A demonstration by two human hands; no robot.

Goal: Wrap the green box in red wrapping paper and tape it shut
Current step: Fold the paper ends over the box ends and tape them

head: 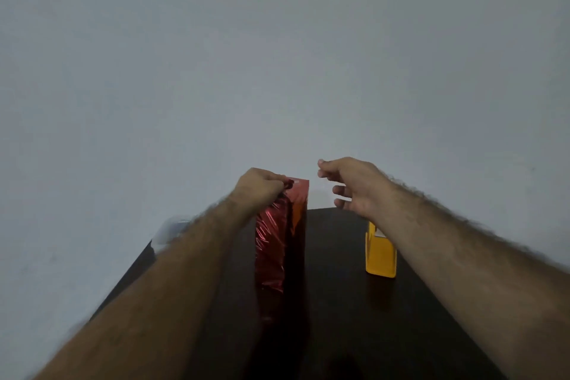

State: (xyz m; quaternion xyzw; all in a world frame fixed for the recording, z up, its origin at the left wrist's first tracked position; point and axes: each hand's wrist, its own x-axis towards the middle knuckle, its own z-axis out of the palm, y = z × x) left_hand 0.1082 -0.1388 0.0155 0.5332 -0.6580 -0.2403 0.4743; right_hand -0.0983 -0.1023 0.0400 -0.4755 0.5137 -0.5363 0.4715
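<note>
A tall box covered in shiny red wrapping paper (282, 234) stands upright on the dark table (336, 311); no green of the box shows. My left hand (260, 187) holds the paper at the box's top left edge, its fingers curled on the crinkled foil. Just right of the box's top hovers my right hand (350, 183), fingers loosely spread and holding nothing. A yellow tape dispenser (380, 251) stands on the table under my right wrist.
A pale grey wall fills the background directly behind the table's far edge. A blurred whitish object (169, 230) lies at the table's left edge behind my left forearm.
</note>
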